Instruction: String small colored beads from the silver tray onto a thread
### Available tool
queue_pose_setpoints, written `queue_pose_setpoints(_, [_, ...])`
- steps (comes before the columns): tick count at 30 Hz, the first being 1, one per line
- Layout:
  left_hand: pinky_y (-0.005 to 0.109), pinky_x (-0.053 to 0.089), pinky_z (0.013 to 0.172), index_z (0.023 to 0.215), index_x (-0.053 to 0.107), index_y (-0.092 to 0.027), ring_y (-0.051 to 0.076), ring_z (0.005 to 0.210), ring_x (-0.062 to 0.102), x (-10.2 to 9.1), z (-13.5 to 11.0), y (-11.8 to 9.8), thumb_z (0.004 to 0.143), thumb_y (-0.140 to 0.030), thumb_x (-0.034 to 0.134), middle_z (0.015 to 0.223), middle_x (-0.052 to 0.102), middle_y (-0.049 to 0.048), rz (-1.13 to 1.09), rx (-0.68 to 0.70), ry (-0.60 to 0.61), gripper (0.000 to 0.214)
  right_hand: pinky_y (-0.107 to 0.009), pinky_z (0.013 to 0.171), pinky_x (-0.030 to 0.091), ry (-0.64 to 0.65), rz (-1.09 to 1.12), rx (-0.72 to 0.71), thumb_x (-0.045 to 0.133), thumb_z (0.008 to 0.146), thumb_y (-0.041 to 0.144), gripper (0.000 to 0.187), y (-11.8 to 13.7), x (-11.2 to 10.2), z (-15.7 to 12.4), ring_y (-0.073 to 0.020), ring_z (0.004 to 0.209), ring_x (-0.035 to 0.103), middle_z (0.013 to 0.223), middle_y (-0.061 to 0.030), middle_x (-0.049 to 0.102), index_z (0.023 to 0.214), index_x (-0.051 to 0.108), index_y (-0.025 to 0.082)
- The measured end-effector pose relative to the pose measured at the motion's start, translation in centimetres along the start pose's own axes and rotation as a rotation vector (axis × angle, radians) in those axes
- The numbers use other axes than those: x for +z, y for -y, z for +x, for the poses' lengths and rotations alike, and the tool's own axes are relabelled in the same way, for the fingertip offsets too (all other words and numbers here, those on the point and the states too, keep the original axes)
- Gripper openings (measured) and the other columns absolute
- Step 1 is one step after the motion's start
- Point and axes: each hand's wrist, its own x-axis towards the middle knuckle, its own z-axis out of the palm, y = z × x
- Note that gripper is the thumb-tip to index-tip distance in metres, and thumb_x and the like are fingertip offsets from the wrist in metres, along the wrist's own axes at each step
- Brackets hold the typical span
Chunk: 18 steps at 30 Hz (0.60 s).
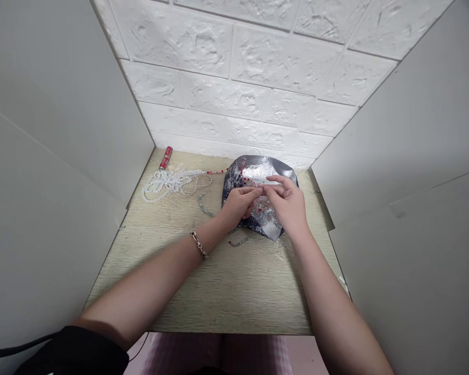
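Note:
My left hand (pixel 239 206) and my right hand (pixel 291 207) meet fingertip to fingertip, both pinched. Whatever lies between the fingers is too small to make out. Under them is a dark blue, shiny bag (pixel 269 169), spread like a shallow tray. Small loose beads (pixel 262 209) of mixed colours lie on it. A string of red and pink beads (pixel 218 172) runs onto the bag's left side. Short bluish-green bead strands (pixel 205 207) lie by my left hand, one partly hidden beneath it. Another short beaded strand (pixel 240 242) rests in front of the bag.
Strands of white and clear beads (pixel 160 186) lie at the back left of the wooden table (pixel 203 291). A red cylinder (pixel 165 157) stands behind them. Thin clear threads (pixel 277 252) lie near the bag's front corner. A white brick-patterned wall (pixel 234 99) and grey side panels enclose the table.

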Motion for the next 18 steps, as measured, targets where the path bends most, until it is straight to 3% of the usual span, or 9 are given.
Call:
queue_pose_setpoints(7, [0.017, 0.011, 0.031, 0.068, 0.052, -0.014, 0.001, 0.03, 0.019, -0.2, -0.1, -0.4, 0.067, -0.037, 0.064, 0.04, 0.026, -0.0108, -0.068, -0.038, 0.08, 0.026, -0.036, 0.08, 0.046, 0.027, -0.191, -0.188, 0.054, 0.077, 0.03, 0.027, 0.0, -0.5, -0.6, -0.0176, 0.085, 0.062, 0.088, 0.0009, 0.068, 0.103, 0.058, 0.031])
queue_pose_setpoints(14, [0.017, 0.012, 0.032, 0.074, 0.055, -0.016, 0.001, 0.031, 0.021, -0.3, -0.1, -0.5, 0.067, -0.033, 0.064, 0.04, 0.028, -0.0106, -0.05, -0.055, 0.109, 0.021, -0.038, 0.083, 0.043, 0.011, -0.302, -0.192, 0.056, 0.075, 0.029, 0.024, 1.1, -2.2, -0.2, -0.0197, 0.083, 0.062, 0.081, 0.0007, 0.068, 0.098, 0.062, 0.03])
queue_pose_setpoints(18, [0.017, 0.011, 0.032, 0.072, 0.052, -0.017, 0.001, 0.031, 0.021, -0.3, 0.0, -0.5, 0.068, -0.03, 0.063, 0.042, 0.027, -0.0106, -0.062, -0.079, 0.15, 0.018, -0.037, 0.08, 0.043, 0.109, -0.349, -0.164, 0.055, 0.075, 0.027, 0.023, 1.1, -2.7, 0.1, -0.0194, 0.083, 0.061, 0.085, 0.0, 0.068, 0.095, 0.065, 0.028])
